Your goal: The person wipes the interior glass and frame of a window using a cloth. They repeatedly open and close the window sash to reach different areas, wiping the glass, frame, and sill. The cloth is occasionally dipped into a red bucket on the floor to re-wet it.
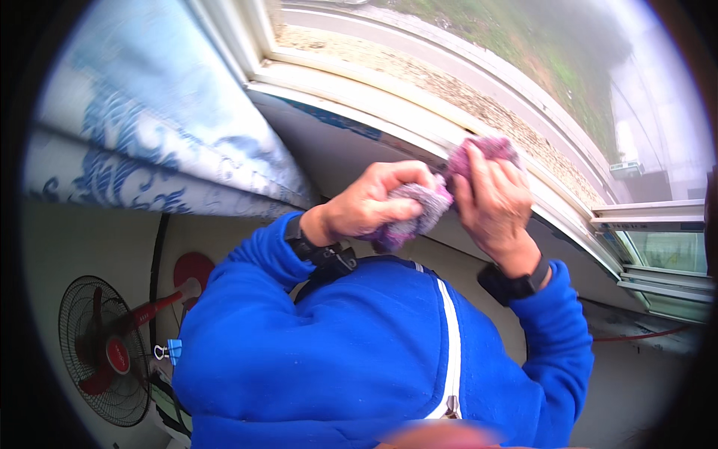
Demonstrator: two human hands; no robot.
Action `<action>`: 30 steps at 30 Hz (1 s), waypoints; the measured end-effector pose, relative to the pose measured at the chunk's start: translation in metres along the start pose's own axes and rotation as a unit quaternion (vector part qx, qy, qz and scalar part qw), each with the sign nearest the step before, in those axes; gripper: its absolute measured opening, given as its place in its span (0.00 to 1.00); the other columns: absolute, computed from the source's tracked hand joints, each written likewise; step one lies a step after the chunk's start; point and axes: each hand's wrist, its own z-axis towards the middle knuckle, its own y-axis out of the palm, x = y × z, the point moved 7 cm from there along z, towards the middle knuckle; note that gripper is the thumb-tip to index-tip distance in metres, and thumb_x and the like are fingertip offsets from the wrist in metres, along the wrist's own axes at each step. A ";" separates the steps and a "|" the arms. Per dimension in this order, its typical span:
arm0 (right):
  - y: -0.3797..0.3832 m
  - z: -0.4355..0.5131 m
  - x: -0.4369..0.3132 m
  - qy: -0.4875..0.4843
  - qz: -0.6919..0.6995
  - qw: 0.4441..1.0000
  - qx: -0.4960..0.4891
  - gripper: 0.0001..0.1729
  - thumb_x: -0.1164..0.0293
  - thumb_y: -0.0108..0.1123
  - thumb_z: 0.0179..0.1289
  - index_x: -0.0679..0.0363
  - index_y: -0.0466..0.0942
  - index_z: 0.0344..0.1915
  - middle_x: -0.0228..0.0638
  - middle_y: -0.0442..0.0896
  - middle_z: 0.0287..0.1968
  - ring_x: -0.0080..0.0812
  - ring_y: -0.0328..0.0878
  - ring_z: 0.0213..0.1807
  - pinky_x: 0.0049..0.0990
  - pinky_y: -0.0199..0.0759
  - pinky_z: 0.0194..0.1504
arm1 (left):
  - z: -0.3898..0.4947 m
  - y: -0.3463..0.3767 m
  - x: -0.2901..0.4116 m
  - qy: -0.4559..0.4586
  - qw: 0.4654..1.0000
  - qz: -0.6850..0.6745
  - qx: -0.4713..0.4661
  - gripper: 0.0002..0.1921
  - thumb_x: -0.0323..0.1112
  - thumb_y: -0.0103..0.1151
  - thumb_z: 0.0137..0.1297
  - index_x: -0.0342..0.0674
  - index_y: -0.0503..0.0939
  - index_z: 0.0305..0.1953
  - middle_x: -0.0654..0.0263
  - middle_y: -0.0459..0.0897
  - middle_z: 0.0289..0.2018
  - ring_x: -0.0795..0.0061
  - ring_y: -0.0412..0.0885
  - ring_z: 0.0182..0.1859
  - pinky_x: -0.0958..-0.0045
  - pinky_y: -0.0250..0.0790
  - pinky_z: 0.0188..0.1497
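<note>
A pink and grey cloth [488,150] is bunched between my two hands at a white window frame [359,106]. My left hand [373,199] grips the greyish end of the cloth, just inside the sill, with thumb and fingers closed around it. Fingers of my right hand [496,202] press the pink part against the frame's inner edge; the palm side is hidden. Both wrists carry dark straps.
A blue and white patterned curtain [168,140] hangs at the left. Below it stands a red and black fan [106,351]. Sliding window sashes [662,247] are at the right. A road and gravel show outside.
</note>
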 end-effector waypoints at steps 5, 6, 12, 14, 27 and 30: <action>0.053 0.097 -0.120 -0.076 0.086 0.993 0.013 0.26 0.68 0.63 0.49 0.67 0.75 0.49 0.34 0.76 0.28 0.35 0.74 0.34 0.35 0.68 0.36 | -0.094 -0.062 0.065 0.077 0.979 -0.013 0.190 0.08 0.27 0.52 0.65 0.36 0.72 0.44 0.66 0.79 0.35 0.82 0.77 0.36 0.79 0.72 0.39; 0.068 0.115 -0.140 -0.088 0.094 0.992 0.013 0.25 0.68 0.62 0.50 0.67 0.75 0.48 0.35 0.77 0.29 0.36 0.75 0.35 0.35 0.68 0.36 | -0.109 -0.073 0.076 0.100 0.966 -0.022 0.237 0.08 0.27 0.51 0.65 0.36 0.72 0.45 0.66 0.79 0.35 0.81 0.77 0.35 0.79 0.72 0.39; 0.081 0.185 -0.090 0.069 0.373 0.925 -0.025 0.08 0.67 0.59 0.58 0.55 0.85 0.34 0.35 0.85 0.30 0.26 0.82 0.29 0.25 0.76 0.38 | -0.110 -0.064 0.110 0.192 0.926 0.011 0.324 0.08 0.26 0.49 0.65 0.36 0.71 0.44 0.63 0.79 0.36 0.78 0.77 0.37 0.77 0.71 0.42; 0.019 0.210 -0.045 -0.062 0.581 0.799 0.141 0.08 0.70 0.58 0.61 0.58 0.85 0.34 0.34 0.85 0.25 0.26 0.83 0.27 0.24 0.77 0.33 | -0.102 -0.044 0.125 0.232 0.937 0.037 0.260 0.09 0.26 0.49 0.63 0.35 0.70 0.44 0.60 0.79 0.37 0.76 0.77 0.38 0.76 0.70 0.43; -0.164 0.019 0.123 -0.003 0.709 0.613 0.347 0.10 0.73 0.57 0.66 0.64 0.80 0.44 0.32 0.85 0.35 0.23 0.81 0.35 0.22 0.77 0.35 | 0.063 0.111 0.143 0.359 0.930 -0.011 -0.076 0.16 0.34 0.40 0.72 0.36 0.71 0.54 0.57 0.80 0.47 0.67 0.80 0.48 0.62 0.75 0.53; -0.158 0.004 0.115 0.056 0.694 0.672 0.254 0.24 0.64 0.60 0.65 0.63 0.72 0.57 0.36 0.80 0.49 0.26 0.76 0.50 0.25 0.71 0.52 | 0.158 0.134 0.143 0.310 0.950 -0.028 0.037 0.10 0.33 0.46 0.70 0.38 0.74 0.48 0.63 0.82 0.39 0.75 0.82 0.39 0.73 0.76 0.43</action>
